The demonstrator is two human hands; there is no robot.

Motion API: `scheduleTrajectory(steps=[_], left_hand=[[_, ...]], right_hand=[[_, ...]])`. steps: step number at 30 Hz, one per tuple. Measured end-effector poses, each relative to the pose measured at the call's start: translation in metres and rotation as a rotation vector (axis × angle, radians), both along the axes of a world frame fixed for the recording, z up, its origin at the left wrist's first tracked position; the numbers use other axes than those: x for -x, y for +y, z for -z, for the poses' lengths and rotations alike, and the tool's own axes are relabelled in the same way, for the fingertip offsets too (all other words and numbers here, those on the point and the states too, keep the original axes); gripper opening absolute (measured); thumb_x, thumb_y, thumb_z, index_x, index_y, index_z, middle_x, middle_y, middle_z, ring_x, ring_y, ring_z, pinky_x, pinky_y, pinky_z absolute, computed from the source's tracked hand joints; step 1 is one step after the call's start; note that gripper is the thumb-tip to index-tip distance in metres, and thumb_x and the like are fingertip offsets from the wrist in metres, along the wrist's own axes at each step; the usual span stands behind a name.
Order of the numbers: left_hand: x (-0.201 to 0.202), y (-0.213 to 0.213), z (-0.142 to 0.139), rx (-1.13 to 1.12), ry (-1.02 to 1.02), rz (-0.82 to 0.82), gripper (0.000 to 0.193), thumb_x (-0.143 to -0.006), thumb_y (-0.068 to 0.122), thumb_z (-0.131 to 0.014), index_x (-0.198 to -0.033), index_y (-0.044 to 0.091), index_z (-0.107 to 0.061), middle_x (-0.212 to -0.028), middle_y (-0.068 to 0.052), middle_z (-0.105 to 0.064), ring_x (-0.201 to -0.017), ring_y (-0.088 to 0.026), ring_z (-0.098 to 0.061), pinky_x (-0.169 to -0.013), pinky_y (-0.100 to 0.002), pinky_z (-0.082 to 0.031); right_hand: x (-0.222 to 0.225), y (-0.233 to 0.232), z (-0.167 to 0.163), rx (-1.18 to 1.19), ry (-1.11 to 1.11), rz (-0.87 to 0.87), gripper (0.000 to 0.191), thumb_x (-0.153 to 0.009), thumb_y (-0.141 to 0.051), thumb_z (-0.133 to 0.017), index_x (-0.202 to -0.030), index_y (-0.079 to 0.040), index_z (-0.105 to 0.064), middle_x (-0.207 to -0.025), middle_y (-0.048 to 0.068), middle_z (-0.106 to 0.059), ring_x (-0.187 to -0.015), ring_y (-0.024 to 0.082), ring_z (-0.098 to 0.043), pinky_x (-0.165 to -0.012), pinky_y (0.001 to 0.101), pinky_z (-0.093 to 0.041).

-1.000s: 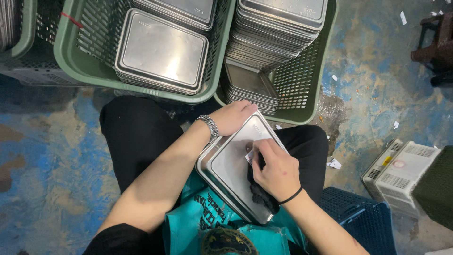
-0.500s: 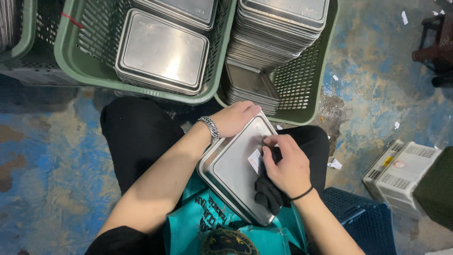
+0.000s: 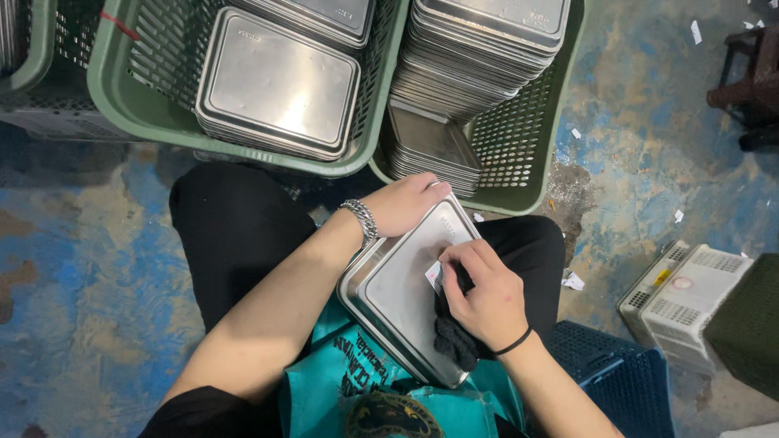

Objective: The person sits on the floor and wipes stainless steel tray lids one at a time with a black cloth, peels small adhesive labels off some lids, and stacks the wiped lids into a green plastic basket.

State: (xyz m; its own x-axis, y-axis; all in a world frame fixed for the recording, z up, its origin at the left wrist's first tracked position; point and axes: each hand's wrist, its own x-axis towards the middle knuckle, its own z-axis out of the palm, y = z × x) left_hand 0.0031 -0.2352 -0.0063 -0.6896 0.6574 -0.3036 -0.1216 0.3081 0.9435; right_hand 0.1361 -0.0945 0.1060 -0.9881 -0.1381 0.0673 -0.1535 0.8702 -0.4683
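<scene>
A rectangular steel tray [image 3: 398, 296] rests bottom-up on my lap, tilted. My left hand [image 3: 406, 203] grips its far edge, a metal bracelet on that wrist. My right hand [image 3: 480, 292] lies on the tray's right side. Its fingertips pinch a small white sticker [image 3: 434, 276] stuck to the metal, and a dark cloth [image 3: 453, 339] is held under the palm, hanging over the tray's near edge.
Two green plastic baskets stand ahead: the left one [image 3: 114, 97] holds stacked steel trays [image 3: 280, 85], the right one [image 3: 527, 162] holds tall piles [image 3: 479, 49]. A white crate [image 3: 686, 296] sits at right, a blue crate [image 3: 621, 381] by my right leg. Paper scraps dot the stained floor.
My right hand slid from the tray's middle toward its right side and now pinches the sticker. The left hand kept its hold on the far edge.
</scene>
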Motion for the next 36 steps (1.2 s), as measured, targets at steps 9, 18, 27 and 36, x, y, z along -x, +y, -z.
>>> scheduleTrajectory(steps=[9, 18, 27, 36], left_hand=[[0.0, 0.002, -0.001, -0.047, 0.055, -0.028, 0.051, -0.102, 0.046, -0.045, -0.119, 0.001, -0.062, -0.115, -0.023, -0.069, -0.109, -0.037, -0.065, -0.093, -0.04, -0.049], [0.0, 0.0, -0.003, -0.01, 0.017, -0.002, 0.051, -0.102, 0.046, -0.044, -0.116, 0.001, -0.063, -0.113, -0.023, -0.07, -0.108, -0.035, -0.067, -0.093, -0.04, -0.05], [0.001, 0.001, 0.0, 0.012, 0.065, 0.002, 0.054, -0.101, 0.047, -0.043, -0.123, 0.001, -0.062, -0.124, -0.024, -0.066, -0.117, -0.039, -0.062, -0.098, -0.04, -0.047], [0.001, -0.002, -0.003, 0.018, 0.003, -0.015, 0.056, -0.101, 0.048, -0.044, -0.119, -0.001, -0.063, -0.119, -0.025, -0.069, -0.114, -0.038, -0.065, -0.097, -0.04, -0.049]], right_hand=[[-0.003, 0.0, 0.002, 0.09, 0.055, 0.043, 0.009, -0.089, -0.009, -0.07, -0.097, -0.01, -0.07, -0.095, 0.006, -0.069, -0.083, 0.027, -0.071, -0.071, 0.0344, -0.057], [-0.003, 0.0, 0.003, 0.055, 0.015, 0.015, 0.007, -0.088, -0.009, -0.07, -0.095, -0.011, -0.069, -0.092, 0.006, -0.069, -0.079, 0.028, -0.071, -0.067, 0.0348, -0.056], [0.003, 0.003, 0.005, 0.015, -0.086, -0.003, 0.012, -0.086, -0.011, -0.065, -0.098, -0.011, -0.064, -0.095, 0.008, -0.067, -0.08, 0.032, -0.069, -0.067, 0.04, -0.054], [0.01, 0.003, 0.007, -0.022, -0.19, -0.027, 0.011, -0.085, -0.014, -0.065, -0.096, -0.011, -0.062, -0.092, 0.008, -0.064, -0.075, 0.032, -0.068, -0.064, 0.0419, -0.053]])
